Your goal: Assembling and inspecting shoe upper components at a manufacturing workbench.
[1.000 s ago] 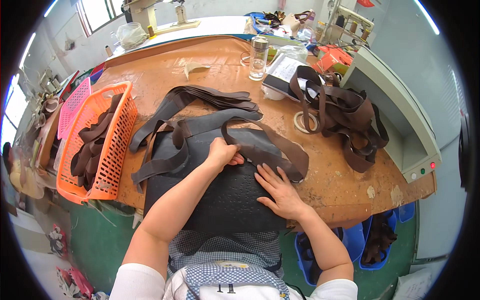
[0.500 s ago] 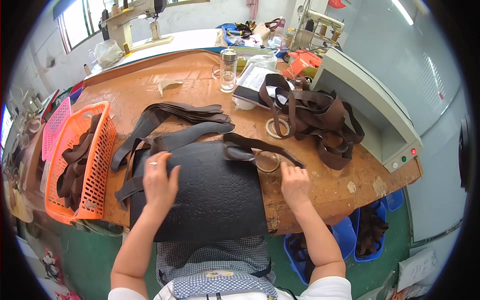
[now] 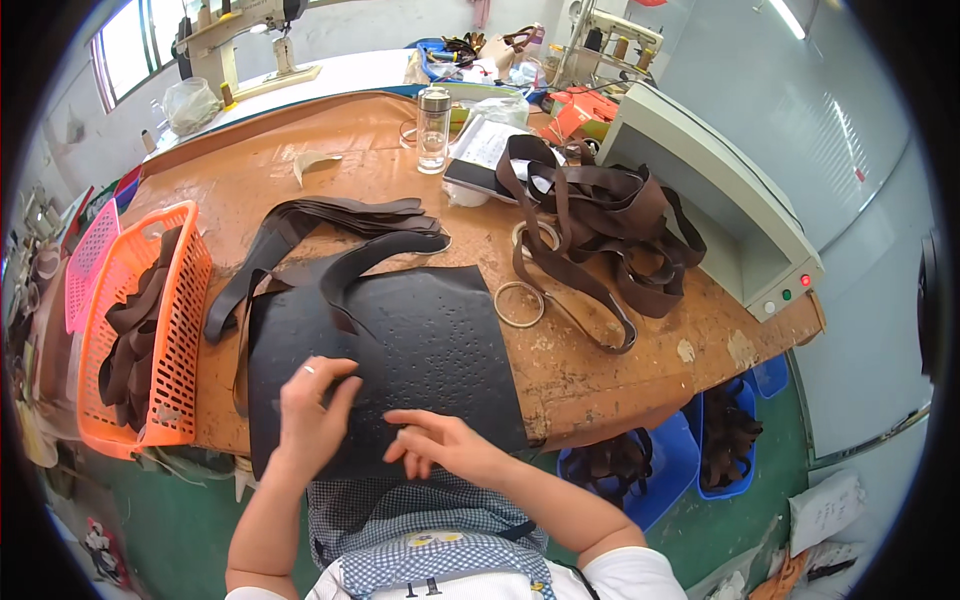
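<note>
Over the black pitted mat [image 3: 430, 345] on the bench, my left hand [image 3: 315, 415] hovers with curled fingers and a gap between thumb and forefinger. I see nothing in it. My right hand [image 3: 445, 447] is beside it over the mat's lower part, fingers loosely apart, holding nothing. A dark strap [image 3: 352, 270] curves onto the mat's far edge, its end just beyond my left hand. Behind it lies a stack of dark straps [image 3: 350, 215]. To the right, a heap of brown straps [image 3: 625, 205] has one loop hanging toward me.
An orange basket [image 3: 188, 330] of brown straps stands at left. A cream ring [image 3: 519, 304] lies right of the mat. A glass bottle [image 3: 433, 130] and a notebook [image 3: 490, 150] stand farther back. A grey machine housing [image 3: 720, 200] borders the right; blue bins [image 3: 675, 470] sit below.
My right hand has let go of a strap, now lying with the heap at right, and has come left over the mat. My left hand has moved down. Another strap now bends onto the mat.
</note>
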A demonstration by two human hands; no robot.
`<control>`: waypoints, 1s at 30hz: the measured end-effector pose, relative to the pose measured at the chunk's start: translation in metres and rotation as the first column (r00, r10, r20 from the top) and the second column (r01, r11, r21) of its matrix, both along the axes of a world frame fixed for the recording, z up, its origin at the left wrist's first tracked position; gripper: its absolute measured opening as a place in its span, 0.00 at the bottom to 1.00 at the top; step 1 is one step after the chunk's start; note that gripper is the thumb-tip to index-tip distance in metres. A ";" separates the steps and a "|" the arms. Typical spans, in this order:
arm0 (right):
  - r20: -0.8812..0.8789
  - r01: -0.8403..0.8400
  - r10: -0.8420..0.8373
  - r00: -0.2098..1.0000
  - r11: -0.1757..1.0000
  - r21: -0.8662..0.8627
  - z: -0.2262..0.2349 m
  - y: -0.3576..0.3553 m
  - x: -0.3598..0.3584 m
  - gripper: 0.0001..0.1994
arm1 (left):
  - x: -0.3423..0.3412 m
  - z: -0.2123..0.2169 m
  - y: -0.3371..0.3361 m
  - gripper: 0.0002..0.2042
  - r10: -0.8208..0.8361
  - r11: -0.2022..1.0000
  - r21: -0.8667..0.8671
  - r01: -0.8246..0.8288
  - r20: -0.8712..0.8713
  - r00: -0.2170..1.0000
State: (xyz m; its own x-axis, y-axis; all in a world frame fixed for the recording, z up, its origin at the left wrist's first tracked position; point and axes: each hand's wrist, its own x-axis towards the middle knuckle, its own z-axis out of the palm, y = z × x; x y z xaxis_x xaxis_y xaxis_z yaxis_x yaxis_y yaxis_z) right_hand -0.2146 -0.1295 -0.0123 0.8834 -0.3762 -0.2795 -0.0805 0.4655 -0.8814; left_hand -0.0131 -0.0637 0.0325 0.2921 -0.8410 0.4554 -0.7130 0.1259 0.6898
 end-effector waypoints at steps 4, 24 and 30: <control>0.143 0.163 -0.223 0.964 0.926 0.340 -0.013 0.000 0.028 0.15 | -0.019 -0.004 0.025 0.08 -0.052 0.997 0.049 0.058 -0.122 0.991; 0.036 0.195 -0.214 0.976 0.936 0.292 -0.016 0.009 0.031 0.15 | -0.009 -0.034 0.071 0.10 -0.091 0.963 0.196 0.183 -0.402 0.911; -0.058 0.097 -0.106 0.993 0.985 -0.143 0.002 0.022 0.027 0.11 | 0.001 -0.033 0.059 0.08 0.084 0.968 0.206 0.144 -0.804 0.588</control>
State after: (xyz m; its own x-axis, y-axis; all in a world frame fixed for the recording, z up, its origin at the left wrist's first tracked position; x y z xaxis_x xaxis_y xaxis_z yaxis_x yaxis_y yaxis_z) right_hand -0.1875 -0.1076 -0.0101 0.8200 -0.5026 -0.2739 -0.0990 0.3469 -0.9327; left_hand -0.0123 -0.0045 -0.0007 0.4130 -0.8976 -0.1544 0.1477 -0.1013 0.9838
